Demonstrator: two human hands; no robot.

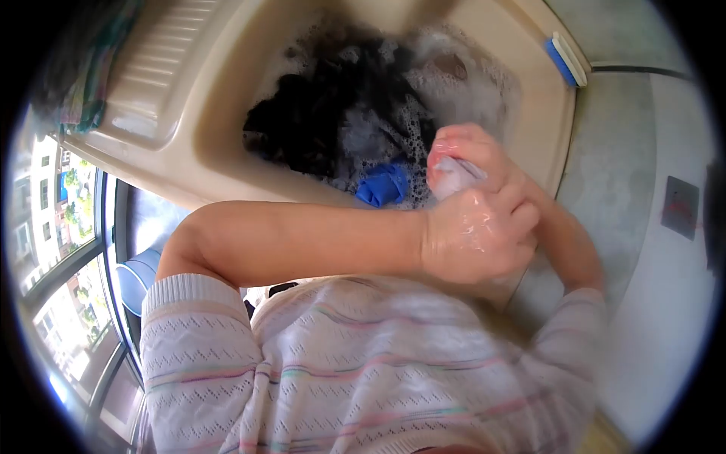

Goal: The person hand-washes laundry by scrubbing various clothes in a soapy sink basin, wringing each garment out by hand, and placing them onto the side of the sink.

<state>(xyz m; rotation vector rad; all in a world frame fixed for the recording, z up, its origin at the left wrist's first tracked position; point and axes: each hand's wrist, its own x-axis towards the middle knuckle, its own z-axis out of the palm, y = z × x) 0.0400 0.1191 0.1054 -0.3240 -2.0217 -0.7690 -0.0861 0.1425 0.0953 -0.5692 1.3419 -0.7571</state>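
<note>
Both of my hands are wet and closed round one bunched pale cloth (pixel 455 175) above the near right part of the laundry sink (pixel 227 98). My left hand (pixel 478 234) is the nearer one, its fist knuckles up. Just beyond it, my right hand (pixel 473 150) wraps the cloth's other end. Most of the cloth is hidden by the fingers. Below and left of the hands, a crumpled blue cloth (pixel 382 184) lies in the suds. Dark wet laundry (pixel 318 113) fills the left and middle of the soapy water (pixel 484 91).
A ribbed washboard surface (pixel 162 76) forms the sink's left side, with a plaid cloth (pixel 91 94) at its edge. A scrubbing brush (pixel 566 59) with blue bristles rests on the right rim. At lower left are a bluish bucket (pixel 138 281) and a window (pixel 64 303).
</note>
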